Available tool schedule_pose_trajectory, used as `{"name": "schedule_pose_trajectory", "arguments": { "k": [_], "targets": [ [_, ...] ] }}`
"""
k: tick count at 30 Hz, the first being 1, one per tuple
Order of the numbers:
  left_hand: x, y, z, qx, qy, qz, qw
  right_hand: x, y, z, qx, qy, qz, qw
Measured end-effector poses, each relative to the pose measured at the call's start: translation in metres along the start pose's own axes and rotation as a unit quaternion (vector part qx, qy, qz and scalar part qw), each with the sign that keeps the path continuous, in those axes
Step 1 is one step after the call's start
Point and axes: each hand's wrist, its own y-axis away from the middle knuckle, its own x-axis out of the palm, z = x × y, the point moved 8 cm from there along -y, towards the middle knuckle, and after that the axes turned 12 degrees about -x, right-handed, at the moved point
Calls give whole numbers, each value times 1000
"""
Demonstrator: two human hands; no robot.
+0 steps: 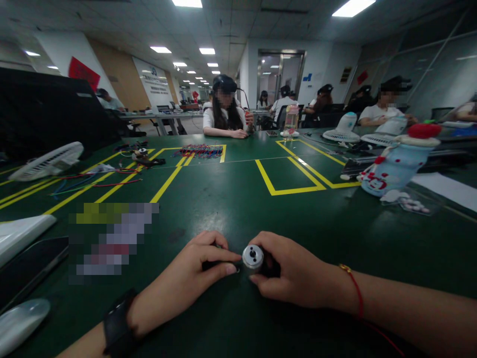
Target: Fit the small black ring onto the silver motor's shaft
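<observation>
My right hand (pixel 286 266) is wrapped round a small cylindrical metal motor (pixel 253 257), whose silver end face with a dark centre and small holes points up towards me. My left hand (pixel 204 261) is just left of it, index finger and thumb brought close together. A tiny shiny bit shows at the left thumb tip, too small to name. The left index fingertip reaches almost to the motor's rim; whether it touches, I cannot tell. Both hands are low over the green table (pixel 208 199).
Left lie a white fan (pixel 50 161), loose wires (pixel 100 176), a mouse (pixel 24 323) and a blurred-out patch. Further off is a bundle of coloured wires (pixel 201 151). A blue bottle (pixel 397 164) stands right. A person (pixel 227 112) sits opposite; others work behind.
</observation>
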Motion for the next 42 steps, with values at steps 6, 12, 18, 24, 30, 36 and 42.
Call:
{"name": "schedule_pose_trajectory", "arguments": {
  "k": [6, 12, 18, 24, 30, 36, 42],
  "targets": [
    [-28, -4, 26, -61, 14, -100, 993, -2, 0, 2, 3, 3, -1, 1000],
    [-34, -11, 43, -59, -33, -105, 992, -2, 0, 3, 1, -4, -1, 1000],
    [-30, -4, 30, -54, -54, -71, 995, -1, 1, 1, 2, 2, 5, 1000],
    [-9, 6, -1, -5, -43, 17, 999, 1, 1, -1, -2, 4, -2, 1000],
    [-6, 2, -11, -1, 16, -19, 1000, 2, 2, -2, 0, -1, -5, 1000],
    [-10, 3, -18, -5, -11, -55, 998, 2, -1, 0, 3, 6, 1, 1000],
    [-18, 5, -19, -10, 24, -97, 995, 0, -2, 3, -6, 11, -2, 1000]
  ]
}}
